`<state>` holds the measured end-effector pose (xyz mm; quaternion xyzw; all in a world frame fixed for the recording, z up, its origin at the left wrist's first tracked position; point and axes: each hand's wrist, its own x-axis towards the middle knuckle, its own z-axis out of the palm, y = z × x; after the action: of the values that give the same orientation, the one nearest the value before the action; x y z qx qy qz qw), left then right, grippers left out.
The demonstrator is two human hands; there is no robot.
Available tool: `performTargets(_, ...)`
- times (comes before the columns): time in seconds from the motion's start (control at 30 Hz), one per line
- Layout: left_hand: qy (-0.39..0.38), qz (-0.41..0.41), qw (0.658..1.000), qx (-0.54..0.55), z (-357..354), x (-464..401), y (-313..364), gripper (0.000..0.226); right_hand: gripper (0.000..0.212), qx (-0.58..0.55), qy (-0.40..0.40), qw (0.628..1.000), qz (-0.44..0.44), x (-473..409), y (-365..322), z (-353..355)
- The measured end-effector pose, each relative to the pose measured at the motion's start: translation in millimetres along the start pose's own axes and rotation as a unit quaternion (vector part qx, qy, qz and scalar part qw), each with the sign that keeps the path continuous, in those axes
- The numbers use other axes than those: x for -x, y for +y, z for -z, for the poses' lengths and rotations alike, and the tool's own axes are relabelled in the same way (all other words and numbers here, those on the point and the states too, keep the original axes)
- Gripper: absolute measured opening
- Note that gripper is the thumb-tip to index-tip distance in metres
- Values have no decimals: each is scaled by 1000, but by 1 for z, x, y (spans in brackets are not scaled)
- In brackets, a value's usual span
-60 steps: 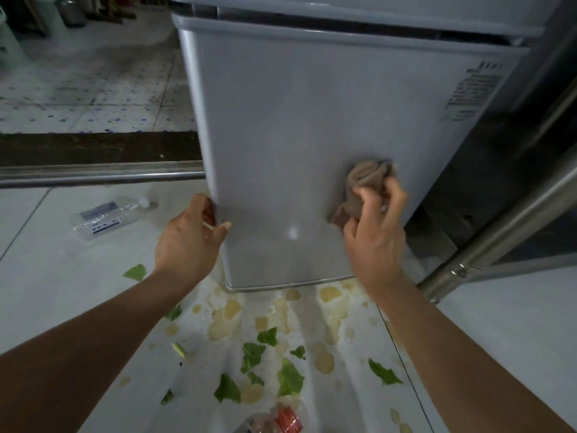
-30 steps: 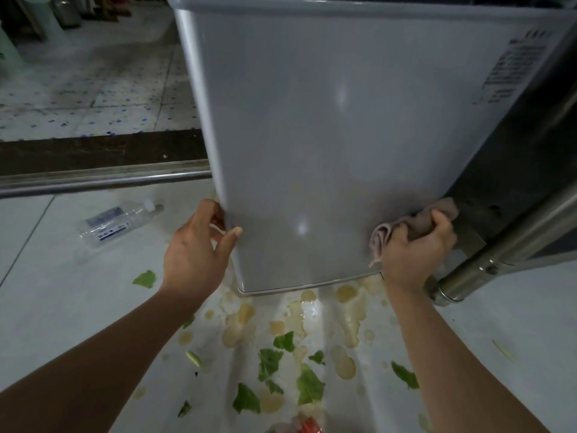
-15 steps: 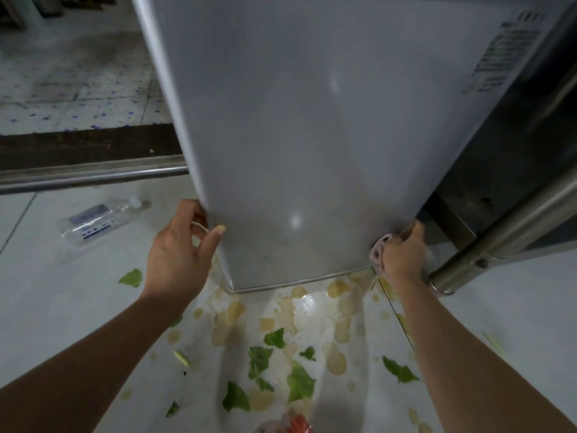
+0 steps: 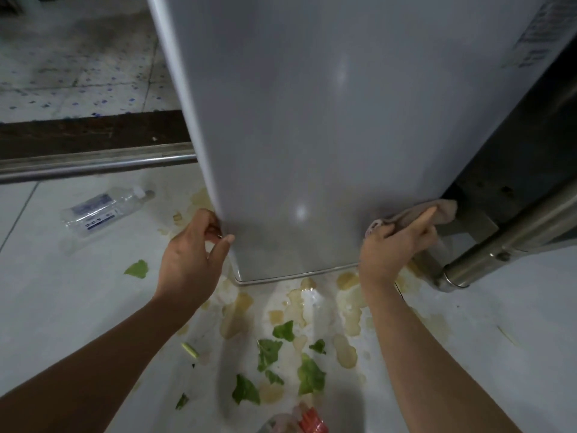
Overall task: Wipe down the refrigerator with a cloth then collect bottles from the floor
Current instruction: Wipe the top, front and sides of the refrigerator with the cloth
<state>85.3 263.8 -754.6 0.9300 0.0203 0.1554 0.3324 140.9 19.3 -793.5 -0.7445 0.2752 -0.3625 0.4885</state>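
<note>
- Right now the left hand (image 4: 190, 260) pinches the fridge (image 4: 327, 135) door's left edge near its bottom corner, thumb on the front and fingers curled behind, while the right hand (image 4: 396, 245) presses a bunched cloth (image 4: 443, 210) against the lower right corner, fingers curled over it.
- Wiping looks close to done on this low panel; the bottles are not yet collected. One clear bottle (image 4: 106, 210) lies on its side on the floor (image 4: 62, 307) at about 9 o'clock from the left hand, well apart from it. Another, with a red label (image 4: 309, 420), sits at 6 o'clock at the frame's bottom edge, only partly seen.
- Risk — the floor in front of the fridge carries yellowish puddles (image 4: 343, 348) and torn green leaves (image 4: 309, 373). On glossy tile that likely makes slick footing, so a step toward either bottle could slip.
- Risk — the cloth is pushed into the narrow gap between the door and a steel post (image 4: 499, 245) at 3 o'clock; it could snag there, or fingers could be pinched if the door swings.
- Risk — the round bottles may roll away when touched, or be wet and slip from a grip.
- Materials: the door is smooth, flat grey metal with a soft sheen and a rounded bottom edge; the cloth is limp, wrinkled and beige; the 9 o'clock bottle is thin clear plastic with a blue-and-white label; the post is brushed and cylindrical.
</note>
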Motion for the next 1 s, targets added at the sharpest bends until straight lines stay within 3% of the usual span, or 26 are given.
performTargets(0.2,-2,-19,1000,11,0,-1,-2,18,67,41,-106,979,-171,15,23,-5)
performTargets(0.27,0,-20,1000,11,1,0,-1,19,55,17,-103,983,-154,18,11,-4)
performTargets(0.47,-9,2,998,54,4,-1,-4,14,60,-105,-58,993,5,77,-53,-17)
performTargets(0.53,-12,2,997,72,4,-1,-7,15,64,-86,-47,995,9,83,-51,-25)
performTargets(0.7,-28,7,995,99,5,-3,-16,12,77,35,-141,985,-91,101,-18,-30)
performTargets(0.8,-38,3,993,116,4,-6,-16,14,67,87,-172,973,-127,98,-14,-23)
performTargets(0.9,-62,6,991,120,7,-9,-19,18,49,3,-156,987,-46,105,-38,-21)
performTargets(1.0,-102,0,985,137,9,-10,-26,32,47,-39,-108,993,18,128,-65,-30)
